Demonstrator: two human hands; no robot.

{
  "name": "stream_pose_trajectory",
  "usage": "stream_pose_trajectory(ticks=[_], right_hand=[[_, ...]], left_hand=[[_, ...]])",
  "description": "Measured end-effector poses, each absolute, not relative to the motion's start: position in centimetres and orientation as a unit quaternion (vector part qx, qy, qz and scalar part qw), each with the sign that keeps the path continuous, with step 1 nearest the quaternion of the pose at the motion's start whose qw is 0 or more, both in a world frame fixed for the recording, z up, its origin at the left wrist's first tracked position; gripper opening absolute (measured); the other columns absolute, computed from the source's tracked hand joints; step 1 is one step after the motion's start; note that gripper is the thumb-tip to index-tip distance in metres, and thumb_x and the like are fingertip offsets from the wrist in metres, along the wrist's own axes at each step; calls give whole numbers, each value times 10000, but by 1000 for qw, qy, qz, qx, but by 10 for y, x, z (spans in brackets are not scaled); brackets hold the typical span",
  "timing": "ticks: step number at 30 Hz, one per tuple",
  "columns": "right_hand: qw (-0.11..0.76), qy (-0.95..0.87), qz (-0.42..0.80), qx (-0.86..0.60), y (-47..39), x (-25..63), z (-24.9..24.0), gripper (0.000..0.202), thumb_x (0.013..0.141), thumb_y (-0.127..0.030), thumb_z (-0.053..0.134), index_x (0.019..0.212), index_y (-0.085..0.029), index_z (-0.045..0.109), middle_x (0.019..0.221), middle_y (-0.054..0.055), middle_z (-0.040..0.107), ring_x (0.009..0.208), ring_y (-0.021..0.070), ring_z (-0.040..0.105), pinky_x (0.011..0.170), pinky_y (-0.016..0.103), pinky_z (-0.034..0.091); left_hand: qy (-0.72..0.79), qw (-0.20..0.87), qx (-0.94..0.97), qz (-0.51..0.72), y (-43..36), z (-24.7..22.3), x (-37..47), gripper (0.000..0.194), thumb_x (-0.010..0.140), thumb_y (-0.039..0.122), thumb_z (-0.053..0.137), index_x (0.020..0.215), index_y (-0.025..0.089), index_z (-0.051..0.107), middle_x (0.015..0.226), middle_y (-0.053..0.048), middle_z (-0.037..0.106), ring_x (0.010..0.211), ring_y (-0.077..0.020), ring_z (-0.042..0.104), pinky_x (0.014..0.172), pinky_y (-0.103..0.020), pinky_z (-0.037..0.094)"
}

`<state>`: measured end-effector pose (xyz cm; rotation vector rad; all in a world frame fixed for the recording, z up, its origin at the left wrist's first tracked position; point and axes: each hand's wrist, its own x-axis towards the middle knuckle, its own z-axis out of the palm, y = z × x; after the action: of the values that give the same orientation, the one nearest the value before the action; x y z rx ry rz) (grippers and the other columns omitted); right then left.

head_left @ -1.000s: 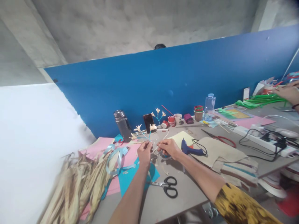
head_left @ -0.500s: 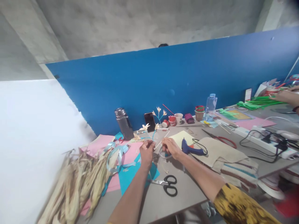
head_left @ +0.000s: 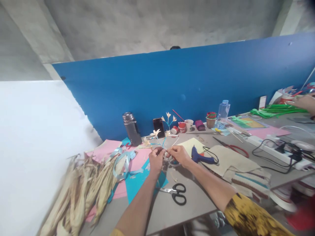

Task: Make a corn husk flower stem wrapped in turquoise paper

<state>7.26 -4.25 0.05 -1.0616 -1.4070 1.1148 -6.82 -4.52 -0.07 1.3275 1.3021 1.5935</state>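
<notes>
My left hand is closed in a pinch on the blue-wrapped stem of an artificial flower spray, whose pale, husk-like blossoms stand above the fingers. Close against it, the fingertips of my right hand pinch the pale lower end of the same stem; the exact contact is partly hidden. A roll of clear tape or ring lies under my right hand. Black-handled scissors rest open on the table nearer to me. A second flower spray stands upright behind.
Dried corn husks and light blue ribbon lie left. A thermos and a phone stand behind. Rightward are a blue glue gun, pliers, a power strip, a water bottle and another person's hand.
My right hand has moved slightly left, and its fingertips now meet those of my left hand. The pale strip between the hands is mostly covered. The view has shifted a little.
</notes>
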Motion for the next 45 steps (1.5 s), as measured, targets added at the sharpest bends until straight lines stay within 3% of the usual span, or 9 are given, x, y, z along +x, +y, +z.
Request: stream_pose_trajectory(ticks=[6,16,22,26,31,37,45], right_hand=[[496,-600,462,-425,-41,72,-4,188,711,-322,650,726,-140,693,648,46,724,413,74,457,407,190,322],[489,-603,468,-422,-39,71,-6,150,773,-257,517,711,-162,614,556,4,651,418,82,465,431,191,345],[450,-629,462,-434,-41,69,-6,157,780,-275,564,779,-151,661,669,27,700,453,89,484,455,205,363],[422,-663,445,-429,-45,68,-5,133,735,-280,647,712,-151,675,579,0,634,474,102,487,485,219,368],[423,-657,474,-406,-47,67,-7,115,719,-222,616,660,-151,684,558,4,602,483,101,480,490,214,361],[439,-625,501,-407,-46,69,-8,223,766,-337,640,660,-144,675,445,-51,464,412,73,356,438,206,271],[431,-639,497,-399,-46,70,-6,250,767,-380,664,658,-155,668,455,-47,493,428,77,377,436,207,273]], left_hand=[[484,347,524,609,-45,-2,-68,193,704,358,674,703,165,669,570,15,588,524,-119,510,523,-231,416],[479,342,539,602,-47,0,-71,248,731,406,661,771,162,684,603,9,607,548,-126,516,558,-238,419],[484,325,538,609,-50,4,-70,201,727,373,655,695,175,656,593,7,610,581,-142,536,598,-245,423],[491,309,534,616,-52,6,-69,169,719,343,655,683,179,673,635,-7,655,636,-162,580,651,-257,444],[494,323,523,615,-55,9,-64,173,710,329,658,734,169,720,655,-20,681,649,-172,603,651,-265,463],[462,371,507,627,-51,5,-62,293,726,367,643,897,151,742,838,-75,737,737,-189,659,704,-295,515],[476,375,492,625,-45,-3,-67,232,705,359,656,796,153,713,728,-51,702,654,-166,618,621,-271,496]])
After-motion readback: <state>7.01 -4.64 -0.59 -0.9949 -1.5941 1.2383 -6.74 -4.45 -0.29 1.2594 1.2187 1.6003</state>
